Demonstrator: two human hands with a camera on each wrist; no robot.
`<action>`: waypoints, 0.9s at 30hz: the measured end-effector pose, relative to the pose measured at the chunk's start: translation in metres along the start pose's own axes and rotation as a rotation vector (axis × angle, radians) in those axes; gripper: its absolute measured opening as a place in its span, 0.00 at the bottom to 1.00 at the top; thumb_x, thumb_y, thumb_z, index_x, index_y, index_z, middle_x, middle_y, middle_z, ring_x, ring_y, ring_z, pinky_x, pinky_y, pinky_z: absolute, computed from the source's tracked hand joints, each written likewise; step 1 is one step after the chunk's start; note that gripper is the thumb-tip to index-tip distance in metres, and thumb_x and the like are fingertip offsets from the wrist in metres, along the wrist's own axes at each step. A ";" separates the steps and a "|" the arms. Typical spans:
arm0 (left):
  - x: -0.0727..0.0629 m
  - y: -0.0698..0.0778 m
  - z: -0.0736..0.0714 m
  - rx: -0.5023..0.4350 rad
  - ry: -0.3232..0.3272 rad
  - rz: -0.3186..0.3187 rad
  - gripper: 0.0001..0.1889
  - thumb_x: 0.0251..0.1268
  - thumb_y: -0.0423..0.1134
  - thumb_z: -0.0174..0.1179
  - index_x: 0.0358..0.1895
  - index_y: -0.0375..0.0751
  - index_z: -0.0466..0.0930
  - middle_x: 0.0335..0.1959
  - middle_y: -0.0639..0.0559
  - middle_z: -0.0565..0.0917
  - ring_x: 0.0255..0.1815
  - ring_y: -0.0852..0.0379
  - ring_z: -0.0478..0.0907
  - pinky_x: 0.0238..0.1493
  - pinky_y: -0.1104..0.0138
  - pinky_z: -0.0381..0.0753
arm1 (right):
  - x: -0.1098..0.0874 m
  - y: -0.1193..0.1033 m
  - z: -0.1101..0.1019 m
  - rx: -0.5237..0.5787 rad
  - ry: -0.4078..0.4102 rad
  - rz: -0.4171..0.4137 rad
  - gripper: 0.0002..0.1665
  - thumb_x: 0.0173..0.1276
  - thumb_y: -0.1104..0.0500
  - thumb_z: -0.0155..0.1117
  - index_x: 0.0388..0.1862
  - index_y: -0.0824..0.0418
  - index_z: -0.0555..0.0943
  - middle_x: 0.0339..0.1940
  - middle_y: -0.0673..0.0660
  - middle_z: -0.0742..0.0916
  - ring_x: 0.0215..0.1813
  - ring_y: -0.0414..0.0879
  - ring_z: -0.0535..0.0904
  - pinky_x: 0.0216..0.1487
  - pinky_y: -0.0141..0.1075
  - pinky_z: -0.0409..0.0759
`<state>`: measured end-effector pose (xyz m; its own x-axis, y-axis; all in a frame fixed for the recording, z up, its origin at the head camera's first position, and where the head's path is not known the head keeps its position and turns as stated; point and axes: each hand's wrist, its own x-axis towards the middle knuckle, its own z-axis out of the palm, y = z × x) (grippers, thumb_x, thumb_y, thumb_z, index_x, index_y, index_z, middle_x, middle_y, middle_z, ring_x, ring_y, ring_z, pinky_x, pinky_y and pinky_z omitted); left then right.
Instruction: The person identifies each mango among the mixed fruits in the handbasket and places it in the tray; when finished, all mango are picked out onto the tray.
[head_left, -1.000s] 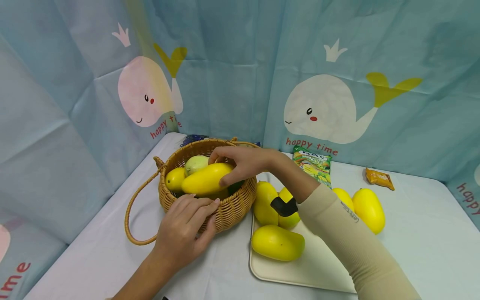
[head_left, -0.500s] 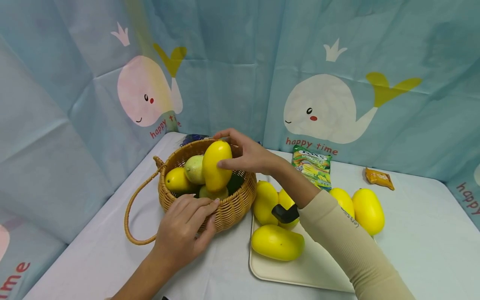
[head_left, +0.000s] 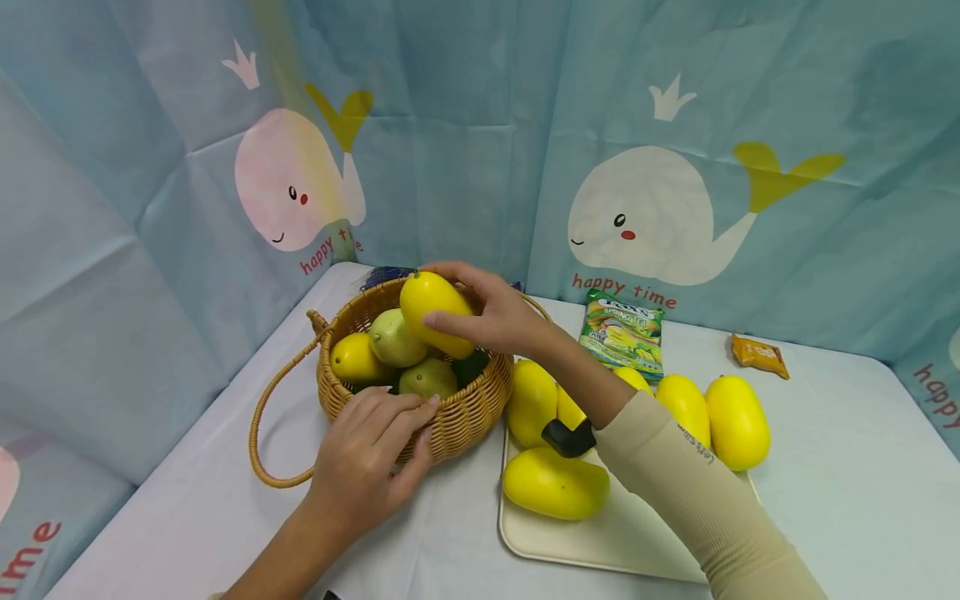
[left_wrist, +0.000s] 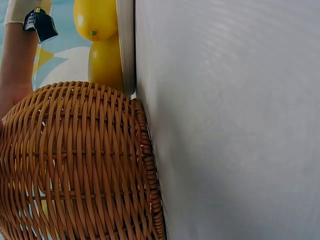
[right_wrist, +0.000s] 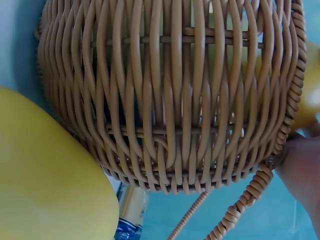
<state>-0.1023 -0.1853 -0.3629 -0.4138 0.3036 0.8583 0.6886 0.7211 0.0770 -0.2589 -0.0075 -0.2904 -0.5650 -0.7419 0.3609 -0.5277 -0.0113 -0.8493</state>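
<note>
My right hand (head_left: 495, 312) holds a yellow mango (head_left: 435, 308), thumb on its near side, above the right part of a wicker basket (head_left: 461, 421). The mango is tilted, its stem end up and to the left. My left hand (head_left: 371, 458) grips the basket's front rim, fingers over the edge and thumb against the outer wall. Inside the basket lie two pale green round fruits (head_left: 396, 337) and a yellow fruit (head_left: 356, 358), with something dark green (head_left: 468, 367) under the held mango. In the left wrist view, the basket's woven side (left_wrist: 75, 165) fills the lower left.
Several yellow mangoes (head_left: 555, 483) lie on and around a cream tray (head_left: 592, 546) right of the basket. Behind are a green candy bag (head_left: 622, 333) and a small orange packet (head_left: 759, 356). The basket's loop handle (head_left: 258, 417) sticks out left. A printed curtain (head_left: 465, 167) encloses the table.
My right hand has lifted the mango from among the basket's fruits and turned it upright, then tilted it back to the right, uncovering the green fruits. My left hand has stayed at the rim.
</note>
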 end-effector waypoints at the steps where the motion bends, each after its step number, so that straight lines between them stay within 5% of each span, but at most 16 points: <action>1: 0.000 0.000 0.000 -0.001 -0.001 -0.001 0.17 0.71 0.41 0.52 0.49 0.35 0.87 0.40 0.47 0.85 0.41 0.45 0.80 0.51 0.52 0.77 | -0.001 -0.001 -0.001 0.004 0.003 0.004 0.33 0.72 0.62 0.62 0.75 0.59 0.68 0.63 0.55 0.78 0.53 0.50 0.80 0.50 0.45 0.84; 7: 0.000 0.000 0.000 -0.001 0.004 0.000 0.17 0.71 0.41 0.52 0.48 0.35 0.87 0.40 0.47 0.86 0.40 0.45 0.80 0.51 0.52 0.77 | -0.003 -0.008 -0.004 0.034 0.028 0.067 0.29 0.79 0.56 0.51 0.77 0.53 0.65 0.65 0.53 0.76 0.53 0.52 0.77 0.51 0.45 0.80; 15: 0.001 0.001 0.000 0.000 0.011 0.003 0.17 0.71 0.41 0.52 0.48 0.35 0.87 0.39 0.47 0.85 0.40 0.45 0.80 0.50 0.52 0.77 | -0.006 -0.011 -0.005 0.183 0.128 0.156 0.29 0.73 0.54 0.47 0.70 0.65 0.66 0.58 0.62 0.75 0.49 0.53 0.74 0.48 0.43 0.76; 21: 0.002 0.000 0.001 -0.003 0.015 0.006 0.16 0.71 0.40 0.52 0.48 0.35 0.87 0.39 0.47 0.85 0.39 0.45 0.80 0.50 0.52 0.77 | -0.016 -0.017 -0.009 0.260 0.129 0.125 0.32 0.66 0.57 0.48 0.67 0.68 0.63 0.61 0.63 0.73 0.53 0.53 0.71 0.52 0.43 0.74; 27: 0.001 0.000 0.000 0.002 0.011 0.004 0.16 0.71 0.40 0.52 0.48 0.35 0.87 0.39 0.47 0.85 0.39 0.45 0.80 0.50 0.53 0.77 | -0.035 -0.022 -0.016 0.195 0.120 0.049 0.33 0.65 0.56 0.52 0.67 0.71 0.65 0.60 0.63 0.75 0.55 0.54 0.72 0.56 0.43 0.75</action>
<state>-0.1024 -0.1849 -0.3621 -0.4046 0.2999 0.8639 0.6894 0.7208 0.0726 -0.2377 0.0290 -0.2781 -0.6644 -0.6602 0.3502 -0.3712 -0.1151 -0.9214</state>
